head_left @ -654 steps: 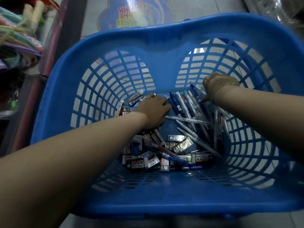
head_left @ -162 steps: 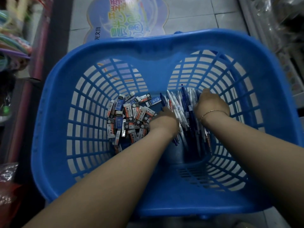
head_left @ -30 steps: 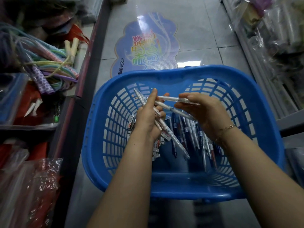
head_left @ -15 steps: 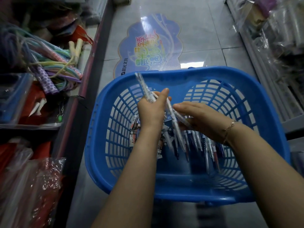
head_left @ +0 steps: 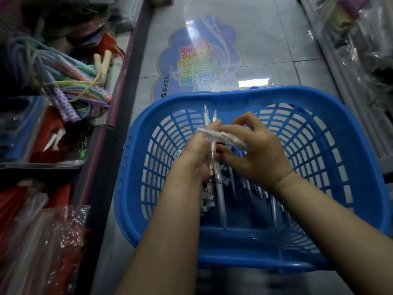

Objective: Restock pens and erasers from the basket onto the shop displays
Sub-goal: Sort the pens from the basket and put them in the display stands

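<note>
- Nearest to us, our two forearms reach forward over the near rim of the blue basket (head_left: pixel 251 241), which sits on the tiled floor.
- Our left hand (head_left: pixel 198 152) is curled around a small bunch of pens (head_left: pixel 218 188) held roughly upright; their tips stick out above the fingers and one clear barrel hangs down below the palm.
- Our right hand (head_left: pixel 257 152), with a thin bracelet (head_left: pixel 280 178) at the wrist, has thumb and fingers bent around a pale pen (head_left: pixel 221 135) lying crosswise, touching the left hand's bunch; motion blur hides the exact grip.
- Below the hands, at the bottom of the basket, lie loose pens (head_left: pixel 274 201) to the right and small boxed erasers (head_left: pixel 207 196) to the left.
- To the left, a shelf (head_left: pixel 100 145) carries coloured skipping ropes (head_left: pixel 80 86) and plastic-wrapped goods.
- Beyond the basket, a cloud-shaped sticker (head_left: pixel 197 60) lies on the floor.
</note>
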A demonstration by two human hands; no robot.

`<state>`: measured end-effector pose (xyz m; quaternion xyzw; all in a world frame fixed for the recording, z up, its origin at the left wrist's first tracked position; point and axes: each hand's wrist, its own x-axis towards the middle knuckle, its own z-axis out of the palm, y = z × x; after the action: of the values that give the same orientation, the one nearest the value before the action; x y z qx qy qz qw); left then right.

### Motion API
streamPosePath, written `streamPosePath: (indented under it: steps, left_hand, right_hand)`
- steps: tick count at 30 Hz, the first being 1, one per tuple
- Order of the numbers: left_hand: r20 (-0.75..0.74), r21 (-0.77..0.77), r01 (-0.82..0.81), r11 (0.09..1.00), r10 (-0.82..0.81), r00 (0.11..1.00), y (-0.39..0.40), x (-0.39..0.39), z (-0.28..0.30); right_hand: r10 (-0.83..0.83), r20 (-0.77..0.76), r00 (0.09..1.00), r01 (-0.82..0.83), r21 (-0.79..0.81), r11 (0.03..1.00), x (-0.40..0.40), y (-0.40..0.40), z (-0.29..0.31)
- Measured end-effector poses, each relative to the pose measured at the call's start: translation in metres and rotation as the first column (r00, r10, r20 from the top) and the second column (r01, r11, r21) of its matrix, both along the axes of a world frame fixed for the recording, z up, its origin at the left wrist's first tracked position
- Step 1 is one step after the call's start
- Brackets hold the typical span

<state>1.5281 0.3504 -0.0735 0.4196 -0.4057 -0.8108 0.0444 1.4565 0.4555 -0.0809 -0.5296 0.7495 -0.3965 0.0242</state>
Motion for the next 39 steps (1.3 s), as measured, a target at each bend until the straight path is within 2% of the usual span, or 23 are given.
streamPosePath:
  steps: [3, 5, 10, 13, 14, 17, 19, 21, 23, 26, 28, 30, 31, 33, 34, 35, 36, 37, 39]
  left_hand:
    - [-0.049, 0.056, 0.073, 0.996, -0.07, 0.996, -0.001, 0.002, 0.002]
    - [-0.032, 0.102, 0.08, 0.992, -0.077, 0.997, -0.001, 0.002, 0.002]
    - [-0.007, 0.199, 0.116, 0.973, -0.117, 0.993, 0.004, 0.0, 0.001]
    - [0.007, 0.173, 0.118, 0.978, -0.121, 0.993, 0.006, -0.002, -0.003]
    - [0.034, 0.15, 0.129, 0.98, -0.136, 0.99, 0.006, -0.003, -0.004]
    - [0.179, 0.082, 0.175, 0.981, -0.187, 0.966, 0.006, -0.006, -0.013]
    - [0.18, 0.161, 0.221, 0.962, -0.248, 0.952, 0.007, -0.005, -0.016]
    - [0.108, 0.269, 0.241, 0.933, -0.278, 0.955, 0.01, -0.003, -0.018]
    - [0.039, 0.343, 0.145, 0.928, -0.168, 0.985, 0.009, -0.001, -0.021]
    - [0.044, 0.363, -0.174, 0.915, 0.169, 0.985, 0.004, 0.002, -0.029]
    - [0.066, 0.293, -0.311, 0.904, 0.306, 0.95, -0.001, 0.006, -0.033]
    - [0.067, 0.106, -0.336, 0.936, 0.33, 0.942, -0.007, 0.011, -0.034]
    - [0.061, -0.014, -0.296, 0.955, 0.296, 0.953, -0.009, 0.012, -0.034]
    - [0.042, -0.222, -0.159, 0.962, 0.173, 0.984, -0.011, 0.012, -0.031]
    - [0.041, -0.312, -0.079, 0.947, 0.097, 0.994, -0.011, 0.01, -0.028]
    - [0.051, -0.399, 0.0, 0.917, 0.023, 0.998, -0.01, 0.007, -0.025]
    - [0.062, -0.473, 0.064, 0.879, -0.04, 0.997, -0.008, 0.003, -0.022]
    - [0.058, -0.525, 0.1, 0.845, -0.082, 0.995, -0.006, 0.0, -0.02]
    - [0.046, -0.586, 0.114, 0.802, -0.108, 0.993, -0.002, -0.006, -0.019]
  right_hand:
    - [0.0, 0.005, 1.0, 0.0, -0.015, 1.0, 0.003, -0.003, 0.004]
    - [0.011, -0.009, 1.0, -0.01, 0.036, 0.999, 0.002, -0.002, 0.004]
    - [0.075, -0.198, 0.977, -0.041, 0.17, 0.985, -0.002, -0.001, 0.006]
    - [0.006, -0.209, 0.978, 0.027, 0.153, 0.988, -0.007, -0.003, 0.009]
    - [-0.06, -0.151, 0.987, 0.078, 0.11, 0.991, -0.011, -0.005, 0.01]
    - [-0.212, 0.163, 0.963, 0.218, -0.016, 0.976, -0.025, -0.012, 0.01]
    - [-0.236, 0.32, 0.917, 0.268, -0.058, 0.962, -0.031, -0.014, 0.01]
    - [-0.208, 0.463, 0.862, 0.278, -0.088, 0.957, -0.032, -0.013, 0.01]
    - [-0.16, 0.6, 0.783, 0.286, -0.12, 0.951, -0.032, -0.01, 0.008]
    - [-0.048, 0.779, 0.626, 0.261, -0.151, 0.953, -0.032, -0.006, 0.004]
    - [-0.057, 0.841, 0.538, 0.249, -0.094, 0.964, -0.036, -0.002, 0.003]
    - [-0.139, 0.849, 0.51, 0.272, -0.006, 0.962, -0.043, 0.004, 0.003]
    - [-0.202, 0.798, 0.568, 0.276, 0.047, 0.96, -0.047, 0.007, 0.002]
    - [-0.312, 0.529, 0.789, 0.193, 0.27, 0.944, -0.055, 0.008, 0.001]
    - [-0.295, 0.414, 0.861, 0.122, 0.397, 0.91, -0.054, 0.008, 0.002]
    - [-0.259, 0.391, 0.883, 0.051, 0.47, 0.881, -0.051, 0.006, 0.002]
    - [-0.24, 0.473, 0.848, -0.023, 0.484, 0.875, -0.046, 0.004, 0.002]
    - [-0.237, 0.622, 0.746, -0.098, 0.455, 0.885, -0.041, 0.002, 0.002]
    - [-0.24, 0.868, 0.435, -0.187, 0.348, 0.919, -0.034, 0.0, 0.0]
